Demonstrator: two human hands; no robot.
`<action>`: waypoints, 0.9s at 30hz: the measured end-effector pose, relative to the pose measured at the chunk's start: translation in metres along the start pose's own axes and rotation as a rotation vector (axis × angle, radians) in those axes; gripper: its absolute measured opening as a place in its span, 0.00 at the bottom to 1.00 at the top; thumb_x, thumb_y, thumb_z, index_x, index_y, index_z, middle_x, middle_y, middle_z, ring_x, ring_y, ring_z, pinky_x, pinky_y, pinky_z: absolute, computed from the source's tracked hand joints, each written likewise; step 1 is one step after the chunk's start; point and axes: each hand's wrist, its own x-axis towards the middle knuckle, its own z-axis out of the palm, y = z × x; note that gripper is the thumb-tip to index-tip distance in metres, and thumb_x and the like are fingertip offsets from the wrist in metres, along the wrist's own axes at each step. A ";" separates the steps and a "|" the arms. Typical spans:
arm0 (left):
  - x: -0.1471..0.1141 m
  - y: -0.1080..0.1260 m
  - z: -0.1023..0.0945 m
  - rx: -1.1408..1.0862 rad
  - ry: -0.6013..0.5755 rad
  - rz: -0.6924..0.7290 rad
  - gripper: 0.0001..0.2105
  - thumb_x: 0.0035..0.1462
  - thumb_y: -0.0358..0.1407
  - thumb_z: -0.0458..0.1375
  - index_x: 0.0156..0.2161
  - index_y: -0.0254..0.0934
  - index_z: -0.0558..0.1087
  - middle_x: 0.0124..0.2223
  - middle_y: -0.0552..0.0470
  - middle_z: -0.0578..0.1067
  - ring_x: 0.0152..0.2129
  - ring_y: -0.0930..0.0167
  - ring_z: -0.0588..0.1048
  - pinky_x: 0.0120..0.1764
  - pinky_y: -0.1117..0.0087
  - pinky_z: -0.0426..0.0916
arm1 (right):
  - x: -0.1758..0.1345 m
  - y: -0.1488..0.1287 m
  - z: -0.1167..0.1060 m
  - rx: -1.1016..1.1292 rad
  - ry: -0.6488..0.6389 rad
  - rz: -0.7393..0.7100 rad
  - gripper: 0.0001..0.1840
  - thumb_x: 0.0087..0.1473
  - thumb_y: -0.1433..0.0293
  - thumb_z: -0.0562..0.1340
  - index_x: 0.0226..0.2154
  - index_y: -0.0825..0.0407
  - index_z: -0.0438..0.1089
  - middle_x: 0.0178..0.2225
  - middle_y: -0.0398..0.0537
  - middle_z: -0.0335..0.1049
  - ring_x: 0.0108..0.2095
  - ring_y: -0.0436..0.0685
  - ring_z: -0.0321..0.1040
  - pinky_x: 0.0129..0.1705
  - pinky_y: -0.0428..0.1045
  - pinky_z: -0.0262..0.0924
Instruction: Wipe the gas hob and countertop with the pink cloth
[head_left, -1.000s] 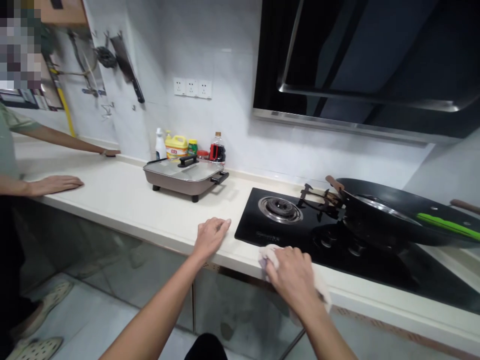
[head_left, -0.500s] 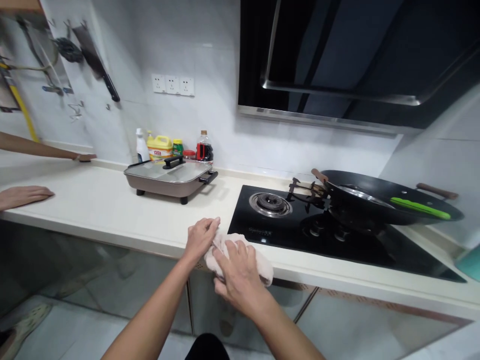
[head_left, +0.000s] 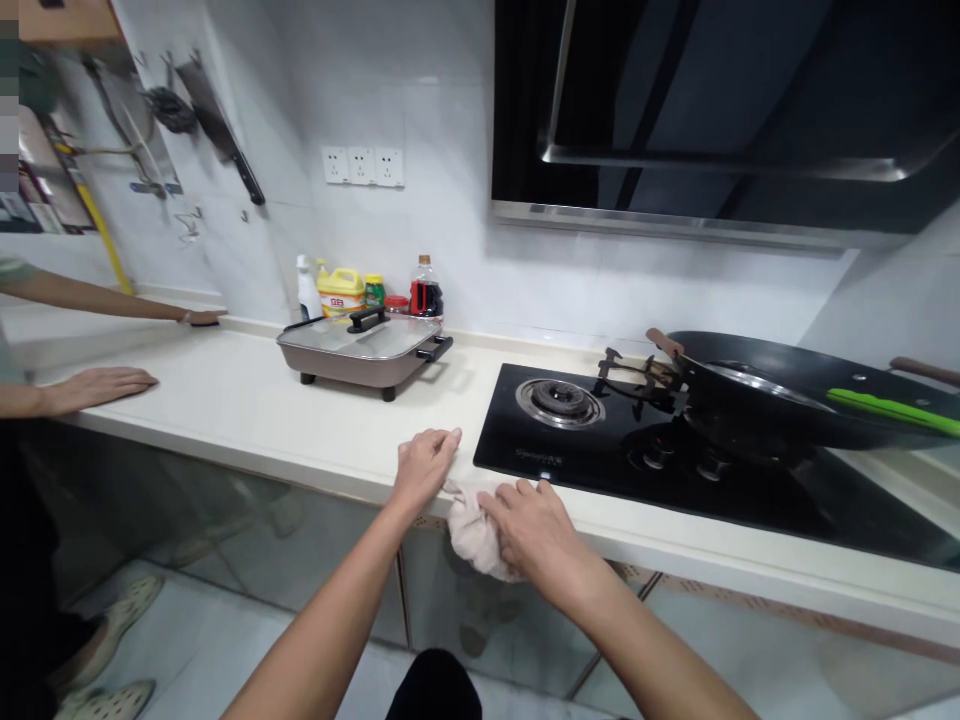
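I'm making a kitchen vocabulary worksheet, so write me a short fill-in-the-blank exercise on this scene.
1. The right hand holds a pale, crumpled ____.
2. The electric pan is covered by a glass ____.
3. The white wall sockets number ____.

Missing words: cloth; lid; three.

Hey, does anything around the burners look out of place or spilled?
The black metal stand looks out of place: it sits right of the left burner, near the wok, rather than over that burner. I see no obvious spill.
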 end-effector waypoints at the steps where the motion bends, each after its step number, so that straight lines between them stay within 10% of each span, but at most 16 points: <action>1: 0.000 0.000 0.001 0.007 0.000 0.009 0.24 0.69 0.52 0.46 0.34 0.43 0.80 0.43 0.50 0.83 0.47 0.62 0.78 0.55 0.59 0.65 | 0.003 -0.002 0.005 -0.027 0.023 0.006 0.31 0.53 0.74 0.66 0.60 0.48 0.67 0.48 0.53 0.75 0.47 0.64 0.69 0.52 0.59 0.60; 8: -0.001 0.002 0.002 0.045 -0.004 0.012 0.22 0.68 0.51 0.47 0.37 0.43 0.80 0.43 0.49 0.83 0.49 0.60 0.77 0.57 0.56 0.62 | 0.014 -0.024 0.056 -0.060 0.106 0.092 0.54 0.42 0.62 0.79 0.67 0.59 0.60 0.63 0.68 0.66 0.62 0.75 0.61 0.63 0.67 0.55; 14: 0.002 0.003 0.000 0.050 -0.022 0.016 0.23 0.65 0.54 0.48 0.37 0.44 0.81 0.44 0.50 0.83 0.48 0.61 0.77 0.55 0.59 0.65 | 0.015 -0.026 0.086 -0.055 0.289 0.059 0.32 0.63 0.68 0.64 0.67 0.51 0.61 0.67 0.62 0.63 0.66 0.70 0.60 0.63 0.66 0.55; 27: 0.008 0.000 -0.008 0.082 -0.030 -0.055 0.24 0.60 0.56 0.50 0.39 0.41 0.81 0.49 0.48 0.84 0.48 0.60 0.79 0.56 0.63 0.69 | -0.080 0.063 0.092 -0.182 0.746 0.111 0.33 0.57 0.55 0.68 0.60 0.52 0.66 0.54 0.60 0.72 0.56 0.70 0.63 0.60 0.65 0.53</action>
